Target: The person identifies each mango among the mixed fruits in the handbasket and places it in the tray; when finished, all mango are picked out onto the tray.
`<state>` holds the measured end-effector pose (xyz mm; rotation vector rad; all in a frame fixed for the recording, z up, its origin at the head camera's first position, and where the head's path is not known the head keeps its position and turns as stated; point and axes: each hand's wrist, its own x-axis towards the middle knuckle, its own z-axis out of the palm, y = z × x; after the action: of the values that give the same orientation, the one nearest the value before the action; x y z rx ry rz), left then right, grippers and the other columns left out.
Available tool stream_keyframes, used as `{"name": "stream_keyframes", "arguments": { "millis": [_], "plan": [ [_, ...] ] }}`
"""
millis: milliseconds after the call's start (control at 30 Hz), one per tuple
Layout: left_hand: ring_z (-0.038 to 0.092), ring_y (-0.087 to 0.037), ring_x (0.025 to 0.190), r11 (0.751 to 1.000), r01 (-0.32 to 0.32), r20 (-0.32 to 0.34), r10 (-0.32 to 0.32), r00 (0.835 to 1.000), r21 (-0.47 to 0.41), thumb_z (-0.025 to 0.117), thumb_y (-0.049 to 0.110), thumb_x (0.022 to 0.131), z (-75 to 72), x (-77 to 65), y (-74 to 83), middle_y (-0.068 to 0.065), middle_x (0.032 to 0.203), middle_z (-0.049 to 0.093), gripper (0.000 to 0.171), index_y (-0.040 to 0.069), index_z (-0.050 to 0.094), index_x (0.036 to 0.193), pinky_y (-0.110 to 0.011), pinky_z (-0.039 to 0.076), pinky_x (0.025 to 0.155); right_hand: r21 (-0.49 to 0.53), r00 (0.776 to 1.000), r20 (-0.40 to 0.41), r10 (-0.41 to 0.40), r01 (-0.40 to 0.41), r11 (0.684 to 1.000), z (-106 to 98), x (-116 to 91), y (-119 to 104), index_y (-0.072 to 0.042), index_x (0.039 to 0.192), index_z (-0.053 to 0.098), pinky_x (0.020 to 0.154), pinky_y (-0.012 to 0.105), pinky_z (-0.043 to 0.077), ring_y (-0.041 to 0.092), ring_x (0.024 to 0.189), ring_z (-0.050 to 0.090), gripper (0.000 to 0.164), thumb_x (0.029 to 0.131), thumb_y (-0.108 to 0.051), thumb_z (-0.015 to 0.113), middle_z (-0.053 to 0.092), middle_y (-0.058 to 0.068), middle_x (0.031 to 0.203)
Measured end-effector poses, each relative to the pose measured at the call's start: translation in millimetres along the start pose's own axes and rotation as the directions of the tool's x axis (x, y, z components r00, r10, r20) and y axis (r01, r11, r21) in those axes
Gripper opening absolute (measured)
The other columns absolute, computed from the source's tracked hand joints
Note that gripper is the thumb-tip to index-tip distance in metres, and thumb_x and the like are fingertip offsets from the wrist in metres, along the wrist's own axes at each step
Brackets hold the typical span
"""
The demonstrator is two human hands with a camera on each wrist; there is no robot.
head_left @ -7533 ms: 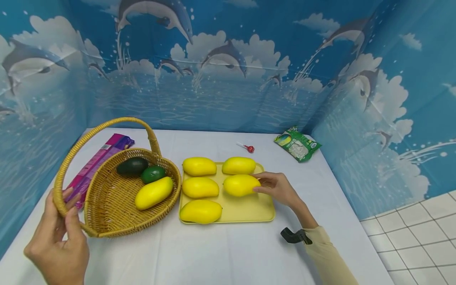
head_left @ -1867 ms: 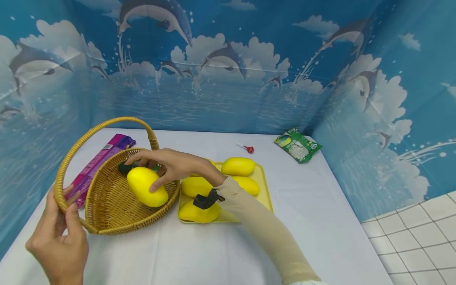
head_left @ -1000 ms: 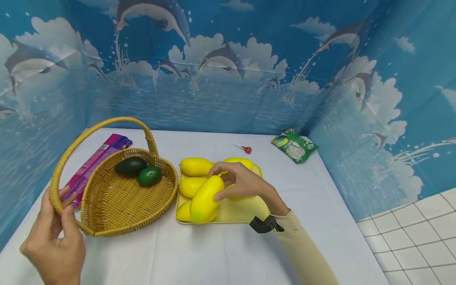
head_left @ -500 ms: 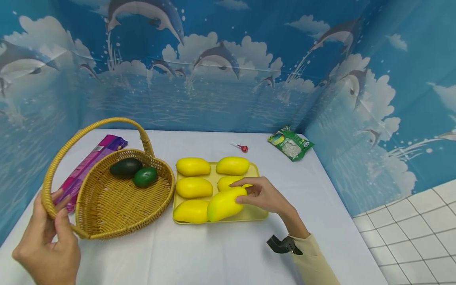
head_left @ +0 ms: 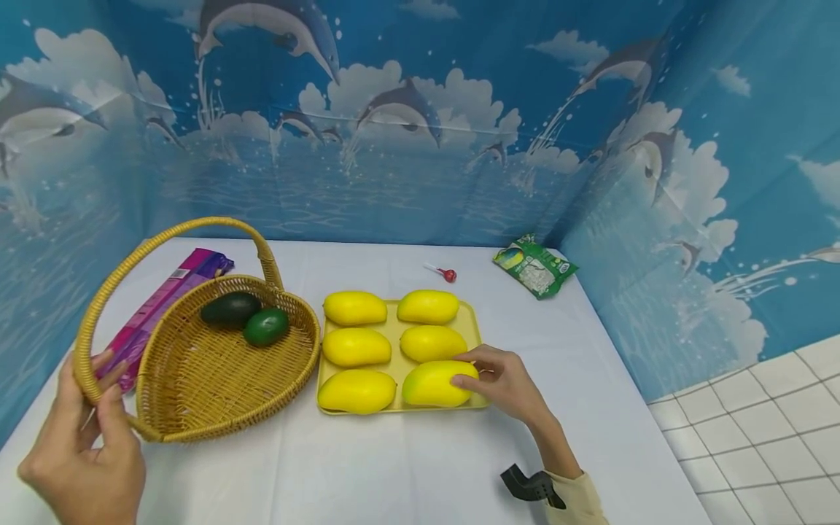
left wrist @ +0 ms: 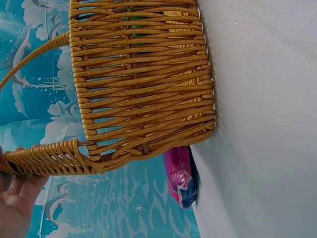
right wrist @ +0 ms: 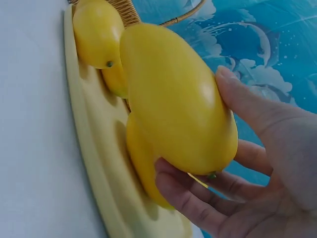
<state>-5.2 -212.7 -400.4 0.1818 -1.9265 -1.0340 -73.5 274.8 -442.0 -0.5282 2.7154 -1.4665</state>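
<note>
My left hand (head_left: 85, 452) grips the wound handle (head_left: 84, 350) of a wicker basket (head_left: 216, 426) low on its left side. Inside the basket lie a dark avocado (head_left: 231, 310) and a smaller green one (head_left: 266, 327). With thumb and fingers my right hand (head_left: 508, 383) holds a yellow mango (head_left: 436, 384) at the front right of a pale yellow tray (head_left: 471, 317). The right wrist view shows this mango (right wrist: 173, 99) tilted, thumb on one side and fingers beneath its end. Several other mangoes (head_left: 356, 346) rest on the tray in two columns.
Behind the basket lies a purple and pink packet (head_left: 164, 299). A red lollipop (head_left: 449, 275) and a green packet (head_left: 537, 267) lie towards the back of the white table (head_left: 367, 474). A dolphin-print curtain (head_left: 407, 189) stands at the back and sides.
My right hand has carried the mango out of the basket, across to the right, and down to the tray's front right spot. My left hand keeps its grip on the basket handle.
</note>
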Motion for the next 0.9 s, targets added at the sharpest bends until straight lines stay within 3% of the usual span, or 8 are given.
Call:
{"name": "stream_keyframes", "arguments": {
  "millis": [333,567,900],
  "plan": [
    [0.068,0.001,0.124,1.0,-0.012,0.034,0.011,0.999,0.014,0.06,0.004,0.108,-2.3,1.1,-2.4,-0.012,0.142,0.07,0.05,0.019,0.057,0.156,-0.011,0.055,0.095,0.006,0.995,-0.082,0.062,-0.062,0.998,14,-1,10,-0.002,0.116,0.081,0.079,0.026,0.066,0.014,0.088,0.073,0.032,0.089,-0.016,0.09,0.081,0.01,0.11],
    [0.071,0.0,0.119,1.0,0.022,-0.027,-0.023,0.999,-0.013,0.063,-0.004,0.104,2.4,1.3,-0.1,-0.011,0.136,0.074,0.049,0.015,0.065,0.149,-0.011,0.055,0.094,-0.021,0.988,-0.12,0.096,-0.099,0.995,21,-2,15,-0.001,0.113,0.082,0.074,0.023,0.064,0.014,0.083,0.072,0.029,0.09,-0.018,0.09,0.081,0.012,0.107],
    [0.071,-0.001,0.119,0.999,0.013,-0.046,-0.015,0.999,-0.046,0.065,-0.004,0.103,3.1,1.1,1.2,-0.013,0.134,0.074,0.046,0.012,0.067,0.146,-0.011,0.055,0.094,-0.052,0.986,-0.13,0.106,-0.113,0.992,25,-3,24,-0.003,0.113,0.082,0.074,0.024,0.065,0.014,0.082,0.072,0.027,0.092,-0.017,0.088,0.081,0.009,0.105]
  ]
}}
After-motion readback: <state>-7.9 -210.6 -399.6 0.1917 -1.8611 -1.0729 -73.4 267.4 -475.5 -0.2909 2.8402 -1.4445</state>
